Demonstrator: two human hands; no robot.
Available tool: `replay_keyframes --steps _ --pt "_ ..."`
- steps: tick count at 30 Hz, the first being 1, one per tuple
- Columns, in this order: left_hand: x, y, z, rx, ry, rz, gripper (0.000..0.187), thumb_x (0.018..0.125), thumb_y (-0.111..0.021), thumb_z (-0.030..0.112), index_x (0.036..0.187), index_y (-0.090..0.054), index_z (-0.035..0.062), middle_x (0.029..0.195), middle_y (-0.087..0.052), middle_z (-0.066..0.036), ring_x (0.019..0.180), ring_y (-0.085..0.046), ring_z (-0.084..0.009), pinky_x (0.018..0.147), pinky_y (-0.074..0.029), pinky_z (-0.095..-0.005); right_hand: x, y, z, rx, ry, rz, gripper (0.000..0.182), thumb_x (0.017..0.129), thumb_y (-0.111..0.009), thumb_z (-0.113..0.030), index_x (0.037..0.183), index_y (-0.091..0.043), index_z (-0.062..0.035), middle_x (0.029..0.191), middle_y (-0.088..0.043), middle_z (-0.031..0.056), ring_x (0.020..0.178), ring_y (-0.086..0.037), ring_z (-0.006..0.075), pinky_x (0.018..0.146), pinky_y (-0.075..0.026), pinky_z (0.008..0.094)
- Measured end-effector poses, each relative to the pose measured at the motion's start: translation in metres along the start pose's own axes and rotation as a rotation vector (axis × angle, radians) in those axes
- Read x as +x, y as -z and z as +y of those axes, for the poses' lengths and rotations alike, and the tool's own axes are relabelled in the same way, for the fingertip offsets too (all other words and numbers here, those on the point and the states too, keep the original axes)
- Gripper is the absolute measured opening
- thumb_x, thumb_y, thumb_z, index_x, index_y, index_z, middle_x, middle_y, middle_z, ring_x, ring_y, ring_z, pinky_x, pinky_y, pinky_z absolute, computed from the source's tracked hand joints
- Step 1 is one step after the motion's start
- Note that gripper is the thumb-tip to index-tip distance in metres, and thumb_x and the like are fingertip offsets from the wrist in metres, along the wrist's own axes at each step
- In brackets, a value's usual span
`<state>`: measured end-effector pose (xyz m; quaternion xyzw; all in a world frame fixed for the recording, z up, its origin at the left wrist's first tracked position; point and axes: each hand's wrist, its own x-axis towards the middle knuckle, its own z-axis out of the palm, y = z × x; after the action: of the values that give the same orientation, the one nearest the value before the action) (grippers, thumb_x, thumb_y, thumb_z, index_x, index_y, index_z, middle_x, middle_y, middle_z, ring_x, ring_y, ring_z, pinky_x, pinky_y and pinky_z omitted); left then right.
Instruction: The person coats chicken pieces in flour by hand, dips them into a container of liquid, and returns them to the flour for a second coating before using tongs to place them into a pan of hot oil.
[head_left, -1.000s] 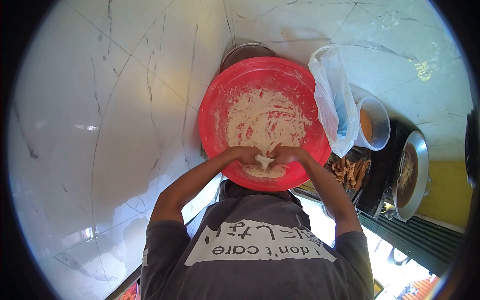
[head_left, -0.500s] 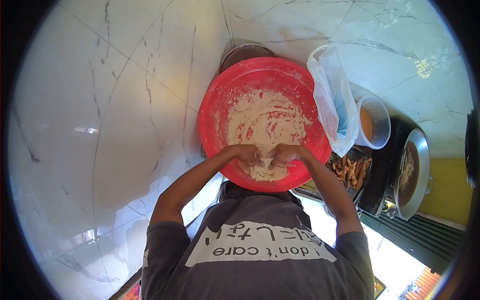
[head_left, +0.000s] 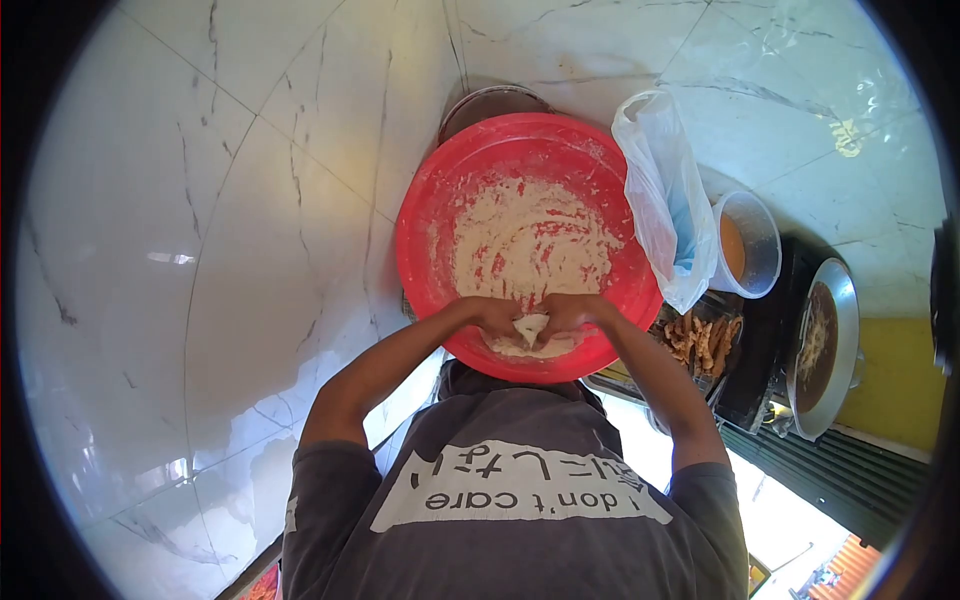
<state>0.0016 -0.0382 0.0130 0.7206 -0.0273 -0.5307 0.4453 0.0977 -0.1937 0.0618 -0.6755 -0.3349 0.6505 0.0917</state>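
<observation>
A wide red basin [head_left: 425, 240] holds pale flour [head_left: 520, 240] spread over its bottom, with streaks of red showing through. Near the basin's front edge, my left hand [head_left: 497, 317] and my right hand [head_left: 568, 314] are close together, fingers curled down. Between them is a whitish floury piece [head_left: 531, 326], pressed from both sides. Loose flour lies just below the hands. The fingertips are partly hidden.
Right of the basin are a clear plastic bag [head_left: 665, 190], a tub of orange liquid [head_left: 765, 245], browned fried pieces [head_left: 705, 343] on a tray, and a wide metal pan [head_left: 846, 350] with frothy liquid. Marbled tile walls [head_left: 280, 200] rise around.
Both hands have shifted slightly and moved a little closer together. The whitish piece between them shows more plainly, and the flour around the hands has been disturbed.
</observation>
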Motion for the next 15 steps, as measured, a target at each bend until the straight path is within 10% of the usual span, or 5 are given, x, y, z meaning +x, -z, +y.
replay_keyframes --steps 3,5,11,15 --pt "0.014 0.011 -0.019 -0.081 0.015 -0.003 0.066 0.058 -0.077 0.043 0.103 -0.059 -0.0003 0.088 -0.063 -0.017 0.083 -0.061 -0.0317 0.079 -0.047 -0.0348 0.010 0.004 0.024 0.089 0.061 0.156 0.056 0.055 -0.077 -0.036 0.100 -0.064 -0.0048 0.093 -0.065 0.0134 0.083 -0.061 0.0237 0.075 -0.047 0.0308" --pt "0.027 0.005 -0.039 0.522 -0.343 0.688 0.064 0.061 -0.074 0.044 0.104 -0.058 -0.0006 0.088 -0.062 -0.019 0.083 -0.060 -0.0345 0.078 -0.047 -0.0372 0.025 -0.001 0.039 0.101 0.138 0.323 0.058 0.055 -0.077 -0.037 0.101 -0.063 -0.0048 0.095 -0.065 0.0131 0.084 -0.061 0.0241 0.075 -0.047 0.0308" --pt "0.021 -0.016 -0.005 0.526 -0.080 0.189 0.070 0.066 -0.069 0.048 0.110 -0.052 -0.0040 0.097 -0.060 -0.024 0.091 -0.059 -0.0370 0.080 -0.046 -0.0392 0.023 -0.017 0.023 -0.194 0.029 0.122 0.067 0.055 -0.079 -0.035 0.110 -0.057 -0.0047 0.102 -0.062 0.0138 0.092 -0.060 0.0261 0.082 -0.046 0.0327" --pt "0.005 -0.024 -0.005 0.385 0.004 0.213 0.077 0.067 -0.069 0.049 0.115 -0.046 -0.0065 0.099 -0.059 -0.026 0.093 -0.059 -0.0359 0.082 -0.046 -0.0392 0.014 -0.016 0.023 0.030 0.241 0.164 0.075 0.055 -0.077 -0.040 0.117 -0.053 -0.0052 0.106 -0.060 0.0176 0.099 -0.057 0.0296 0.088 -0.044 0.0346"
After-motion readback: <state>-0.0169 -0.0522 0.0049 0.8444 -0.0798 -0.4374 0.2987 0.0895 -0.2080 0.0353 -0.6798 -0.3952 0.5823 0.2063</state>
